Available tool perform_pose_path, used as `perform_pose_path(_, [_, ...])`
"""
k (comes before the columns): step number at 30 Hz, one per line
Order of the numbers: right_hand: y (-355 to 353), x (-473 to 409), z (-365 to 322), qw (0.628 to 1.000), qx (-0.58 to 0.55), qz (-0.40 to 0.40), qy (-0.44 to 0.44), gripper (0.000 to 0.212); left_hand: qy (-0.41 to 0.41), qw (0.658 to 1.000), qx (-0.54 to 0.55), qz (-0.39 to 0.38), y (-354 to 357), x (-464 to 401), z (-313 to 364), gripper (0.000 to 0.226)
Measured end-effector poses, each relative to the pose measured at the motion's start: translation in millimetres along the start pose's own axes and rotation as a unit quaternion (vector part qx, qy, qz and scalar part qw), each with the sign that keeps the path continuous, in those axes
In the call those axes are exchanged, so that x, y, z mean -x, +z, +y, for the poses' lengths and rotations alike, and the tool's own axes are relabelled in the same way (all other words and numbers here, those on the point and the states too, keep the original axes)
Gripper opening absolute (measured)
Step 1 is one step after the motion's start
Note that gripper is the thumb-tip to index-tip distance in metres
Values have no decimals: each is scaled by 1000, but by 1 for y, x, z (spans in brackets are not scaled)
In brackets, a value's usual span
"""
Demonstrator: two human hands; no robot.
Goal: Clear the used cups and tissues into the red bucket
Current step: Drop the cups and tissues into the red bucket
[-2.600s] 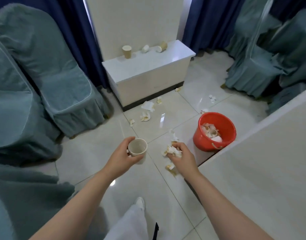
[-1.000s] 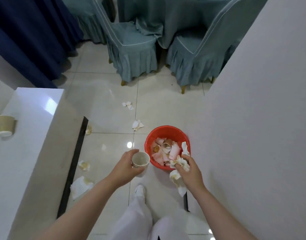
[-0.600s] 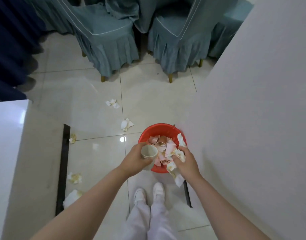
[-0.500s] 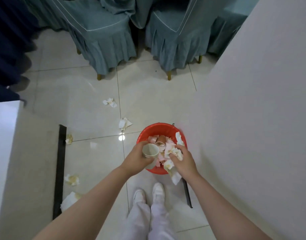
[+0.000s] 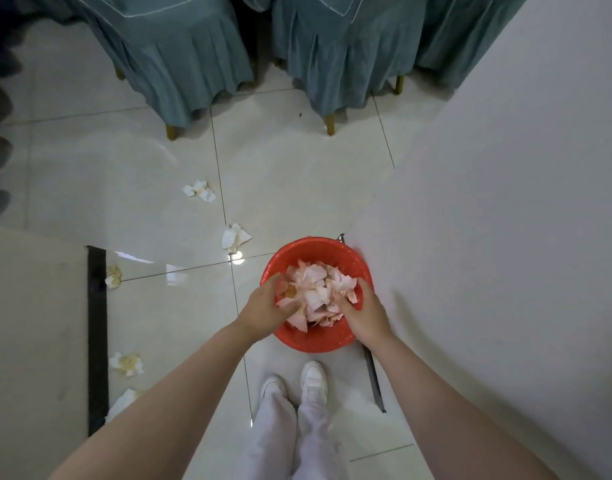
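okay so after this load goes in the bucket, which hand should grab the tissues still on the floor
Left, probably. The loose tissues all lie on the left hand's side of the bucket. The right hand is against the white wall, with no tissue visible on its side.

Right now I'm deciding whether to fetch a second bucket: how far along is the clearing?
Done: the red bucket already holds a heap of crumpled tissues.
In hand: the left hand and right hand are down in that heap; whether they grip anything can't be told.
Left: floor tissues.
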State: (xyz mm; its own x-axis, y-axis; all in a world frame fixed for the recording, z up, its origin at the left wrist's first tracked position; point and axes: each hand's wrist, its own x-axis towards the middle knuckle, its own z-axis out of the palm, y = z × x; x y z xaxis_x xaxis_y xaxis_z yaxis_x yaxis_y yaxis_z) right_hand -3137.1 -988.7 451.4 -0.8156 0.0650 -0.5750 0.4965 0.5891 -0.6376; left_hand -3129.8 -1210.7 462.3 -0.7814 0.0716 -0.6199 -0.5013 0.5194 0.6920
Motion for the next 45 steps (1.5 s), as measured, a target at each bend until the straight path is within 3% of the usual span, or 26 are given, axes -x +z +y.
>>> perform_pose_path(6, [-2, 3, -2, 1000, -21, -9, -8, 64, -15, 1000, -8, 4, 1, -2, 7, 68])
perform_pose_path(11, [-8, 16, -8, 999, -40, -13, -6, 77, -25, 999, -20, 15, 0, 7, 20, 70])
perform_pose_path(20, [-39, 66, -22, 997, -71, -21, -24, 49, 9, 999, -24, 25, 3, 55, 60, 57])
perform_pose_path(26, [-62, 117, -31, 993, -113, -7, -32, 43, 26, 999, -46, 6, 6, 96, 91, 57])
perform_pose_path(34, [-74, 198, -25, 988, -138, 68, 3, 50, 106, 991, -71, -31, 15, 165, 118, 45])
perform_pose_path(37, [-75, 232, -17, 984, -149, 101, 8, 47, 126, 985, -87, -77, 20, 187, 118, 48])
perform_pose_path(40, [-75, 267, -6, 972, -185, 140, 33, 48, 136, 976, -102, -134, 27, 207, 118, 50])
perform_pose_path(45, [-78, 332, 17, 942, -257, 204, 64, 40, 184, 962, -123, -159, 55, 242, 123, 38])
